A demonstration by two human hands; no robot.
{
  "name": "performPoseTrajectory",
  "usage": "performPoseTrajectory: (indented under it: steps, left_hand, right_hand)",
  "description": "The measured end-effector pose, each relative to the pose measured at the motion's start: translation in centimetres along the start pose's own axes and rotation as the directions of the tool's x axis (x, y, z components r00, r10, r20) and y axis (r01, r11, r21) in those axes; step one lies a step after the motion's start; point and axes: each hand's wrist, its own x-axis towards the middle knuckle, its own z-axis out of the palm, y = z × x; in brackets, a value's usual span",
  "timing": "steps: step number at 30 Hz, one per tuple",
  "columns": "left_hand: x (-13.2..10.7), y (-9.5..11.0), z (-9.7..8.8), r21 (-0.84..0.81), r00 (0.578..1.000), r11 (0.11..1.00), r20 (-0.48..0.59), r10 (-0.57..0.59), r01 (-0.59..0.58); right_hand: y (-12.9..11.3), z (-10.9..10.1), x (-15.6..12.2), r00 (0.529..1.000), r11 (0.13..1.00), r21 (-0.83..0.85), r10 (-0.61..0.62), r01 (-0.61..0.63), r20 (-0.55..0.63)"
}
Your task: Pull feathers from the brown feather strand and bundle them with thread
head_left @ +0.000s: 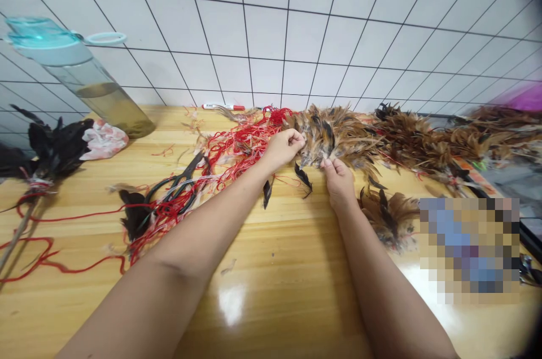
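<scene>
My left hand [283, 148] is closed in a pinch at the left edge of a pile of brown feathers [355, 136]. What lies between its fingertips, if anything, is too small to make out. My right hand [340, 179] pinches at the front edge of the same pile, where a dark feather [327, 134] rises from its fingertips. Between the hands, a loose black feather [303, 176] lies on the wooden table [271, 291]. Left of my left hand spreads a tangle of red string [237, 150], and black-handled scissors [173, 189] lie partly under it.
At the left stand a bottle with a blue lid [105, 85] and a stick with black feathers [53, 144] tied on. A red-and-white marker [223, 107] lies by the tiled wall [266, 31]. More brown feathers [432, 139] extend right. A pixelated patch hides the right side.
</scene>
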Motion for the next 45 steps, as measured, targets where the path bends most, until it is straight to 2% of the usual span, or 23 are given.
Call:
performPoseTrajectory:
  steps: [2,5,9,12,14,16,18,20,23,27,32,40,45]
  left_hand:
    - [-0.1,-0.2,-0.3,0.2,0.995,0.978,0.094,0.038,-0.056]
    - [-0.6,-0.1,-0.1,0.491,0.972,0.861,0.234,0.013,-0.13]
    - [-1.4,0.9,0.6,0.724,0.96,0.674,0.269,-0.081,-0.146]
    - [-1.6,1.5,0.8,0.77,0.951,0.628,0.264,-0.161,-0.108]
    - [-1.4,1.5,0.6,0.723,0.949,0.687,0.265,-0.173,-0.076]
    - [-1.1,1.3,0.4,0.595,0.956,0.803,0.254,-0.148,-0.034]
    - [-0.8,1.1,0.2,0.395,0.965,0.918,0.221,-0.142,0.045]
    - [-0.7,1.1,0.2,0.155,0.966,0.977,0.188,-0.178,0.149]
    - [-0.7,1.3,0.3,-0.14,0.95,0.952,0.195,-0.243,0.272]
    - [-0.9,1.4,0.7,-0.345,0.929,0.881,0.293,-0.226,0.323]
    - [-1.3,1.3,1.6,-0.383,0.923,0.874,0.348,-0.163,0.298]
    - [-1.8,1.9,1.9,-0.264,0.965,0.952,0.247,-0.091,0.157]
    - [-1.7,2.4,1.8,-0.241,0.967,0.966,0.253,-0.03,0.093]
  right_hand:
    - [-0.1,0.0,0.0,1.0,1.0,-0.002,0.016,-0.016,-0.019]
    - [0.0,0.0,0.0,0.999,0.999,-0.02,0.031,-0.032,-0.034]
    - [0.3,0.0,0.0,0.999,0.999,-0.032,0.023,-0.024,-0.032]
    - [0.5,0.0,0.1,1.0,0.999,-0.047,-0.006,0.005,-0.03]
    - [0.5,0.1,0.1,0.999,0.998,-0.056,-0.012,0.01,-0.036]
    - [0.5,0.1,0.0,0.999,0.998,-0.062,-0.012,0.01,-0.036]
    - [0.4,0.1,0.0,0.999,0.998,-0.065,-0.017,0.015,-0.031]
    - [0.3,0.1,0.0,0.999,0.997,-0.071,-0.023,0.021,-0.028]
    - [0.4,0.0,0.0,0.999,0.997,-0.073,-0.023,0.02,-0.039]
    - [0.6,0.1,0.1,0.998,0.996,-0.085,-0.043,0.039,-0.044]
    - [0.8,0.1,0.2,0.999,0.995,-0.086,-0.045,0.045,0.004]
    - [1.2,0.2,0.3,0.997,0.995,-0.077,-0.066,0.07,0.044]
    - [1.5,-0.1,0.4,0.992,0.982,-0.15,-0.107,0.116,0.062]
